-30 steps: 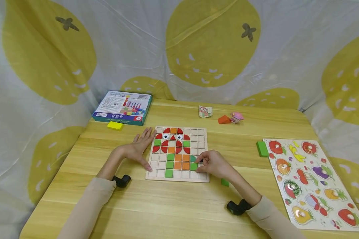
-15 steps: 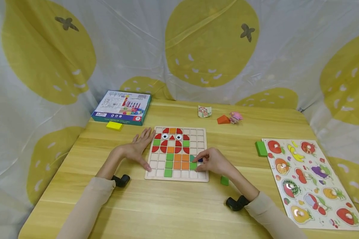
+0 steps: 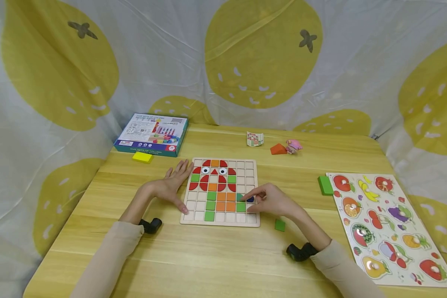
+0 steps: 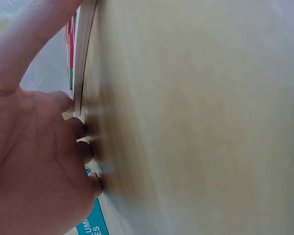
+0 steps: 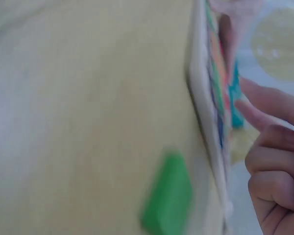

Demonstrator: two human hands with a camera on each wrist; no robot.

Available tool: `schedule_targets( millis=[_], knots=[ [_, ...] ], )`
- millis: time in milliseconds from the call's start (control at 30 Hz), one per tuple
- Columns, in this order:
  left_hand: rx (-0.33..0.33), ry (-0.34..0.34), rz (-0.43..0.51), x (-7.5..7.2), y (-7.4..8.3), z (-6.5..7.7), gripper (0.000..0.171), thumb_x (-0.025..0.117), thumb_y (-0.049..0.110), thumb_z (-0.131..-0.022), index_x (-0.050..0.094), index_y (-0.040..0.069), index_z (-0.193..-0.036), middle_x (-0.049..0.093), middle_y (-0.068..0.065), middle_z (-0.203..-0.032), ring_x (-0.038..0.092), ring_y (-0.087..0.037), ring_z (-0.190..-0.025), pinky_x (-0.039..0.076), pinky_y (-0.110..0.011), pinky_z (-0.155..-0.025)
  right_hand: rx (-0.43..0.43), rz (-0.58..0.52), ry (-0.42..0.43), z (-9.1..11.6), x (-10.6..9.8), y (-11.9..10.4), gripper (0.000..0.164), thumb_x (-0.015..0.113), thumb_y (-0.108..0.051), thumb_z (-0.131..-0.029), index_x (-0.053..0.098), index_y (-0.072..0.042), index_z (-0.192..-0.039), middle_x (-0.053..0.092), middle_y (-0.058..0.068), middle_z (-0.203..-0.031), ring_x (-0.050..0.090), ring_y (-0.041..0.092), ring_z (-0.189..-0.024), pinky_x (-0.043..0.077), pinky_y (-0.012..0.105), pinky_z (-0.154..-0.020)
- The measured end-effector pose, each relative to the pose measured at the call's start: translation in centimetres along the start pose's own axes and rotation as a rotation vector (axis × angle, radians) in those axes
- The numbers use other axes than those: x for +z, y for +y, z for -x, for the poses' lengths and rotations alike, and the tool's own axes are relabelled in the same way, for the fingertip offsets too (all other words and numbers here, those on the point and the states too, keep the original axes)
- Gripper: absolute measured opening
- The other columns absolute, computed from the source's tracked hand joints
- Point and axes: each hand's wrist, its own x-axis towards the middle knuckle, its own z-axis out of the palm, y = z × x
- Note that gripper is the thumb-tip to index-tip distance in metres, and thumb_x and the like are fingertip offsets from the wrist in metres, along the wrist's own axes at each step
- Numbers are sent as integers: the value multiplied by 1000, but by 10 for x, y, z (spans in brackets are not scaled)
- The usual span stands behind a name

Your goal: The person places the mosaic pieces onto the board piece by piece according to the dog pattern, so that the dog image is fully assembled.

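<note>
A wooden grid board [image 3: 219, 224] lies mid-table, with red, orange and green tiles and two eye tiles in its cells. My left hand [image 3: 169, 188] spreads its fingers beside the board's left edge, the thumb tip at the lower left cells. In the left wrist view, its fingertips [image 4: 83, 152] meet the tabletop by the board's side. Over the board's right edge, my right hand [image 3: 272, 200] holds its index fingertip close to a green tile [image 3: 241, 206] and a teal piece [image 3: 240, 197]. Its thumb stands apart from the index finger. A dark blue piece [image 3: 251, 199] shows between them.
A loose green block [image 3: 279, 225] lies below the right hand. On the right are a fruit puzzle board [image 3: 342, 219] and a green block [image 3: 325, 185]. Behind stand a toy box [image 3: 152, 134], yellow block [image 3: 142, 157], picture card [image 3: 255, 139], orange wedge [image 3: 278, 149] and pink figurine [image 3: 294, 146].
My right thumb has drawn back rightward from the green tile, which now shows whole in its cell. The right hand shifted slightly right. The left hand stayed put.
</note>
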Motion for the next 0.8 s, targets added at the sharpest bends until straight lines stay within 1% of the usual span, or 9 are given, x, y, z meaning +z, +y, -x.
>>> schedule_targets(
  millis=[67, 167, 267, 400, 500, 567, 633, 800],
  knots=[
    [6, 0, -1, 0, 0, -1, 145, 85, 59, -57, -13, 13, -154, -23, -16, -160, -20, -39, -148, -7, -64, -117, 4, 26, -1, 11, -10, 5, 28, 80, -22, -79, 74, -16, -107, 36, -3, -57, 35, 9, -55, 29, 19, -52],
    [1, -6, 0, 0, 1, -1, 145, 85, 60, -58, -13, 13, -155, -24, -15, -160, -21, -38, -148, -8, -63, -118, 25, 7, -34, 29, -24, 19, 33, 82, -18, -76, 73, -13, -107, 31, -2, -58, 31, 8, -54, 29, 18, -51],
    [-2, -7, -2, 0, 1, -1, 145, 85, 60, -57, -13, 13, -154, -24, -15, -160, -21, -38, -148, -8, -63, -118, 51, -39, -89, 43, -33, 34, 39, 85, -14, -71, 71, -9, -108, 28, -1, -59, 28, 7, -54, 27, 18, -49],
    [1, 0, 2, 0, 0, 0, 145, 85, 59, -58, -13, 13, -154, -23, -16, -160, -20, -39, -148, -8, -64, -117, 63, -55, -165, 48, -35, 44, 43, 87, -14, -67, 69, -7, -106, 29, -2, -60, 29, 7, -55, 28, 18, -51],
    [-1, -1, 4, 0, 0, 1, 144, 84, 59, -58, -13, 14, -155, -23, -15, -160, -21, -38, -148, -8, -63, -118, 70, -48, -185, 47, -33, 46, 41, 87, -14, -67, 68, -6, -102, 33, -3, -59, 31, 7, -54, 29, 18, -51],
    [-2, -2, 0, -1, 1, 1, 144, 84, 60, -58, -13, 14, -155, -24, -14, -160, -21, -37, -148, -8, -63, -118, 77, -37, -173, 46, -32, 45, 38, 87, -13, -67, 68, -5, -98, 35, -2, -59, 32, 7, -53, 27, 17, -49],
    [1, -1, -3, -1, 1, 1, 144, 84, 59, -58, -13, 13, -154, -24, -15, -160, -21, -37, -148, -8, -63, -118, 86, -26, -140, 44, -32, 44, 35, 87, -12, -67, 69, -5, -96, 37, -2, -59, 33, 7, -53, 27, 18, -48],
    [6, 2, -1, -1, 0, 2, 145, 85, 59, -58, -13, 13, -154, -25, -15, -160, -22, -38, -148, -8, -63, -118, 79, 14, -21, 36, -34, 44, 29, 85, -15, -70, 74, -9, -96, 39, -1, -63, 34, 7, -55, 27, 18, -49]
  ],
)
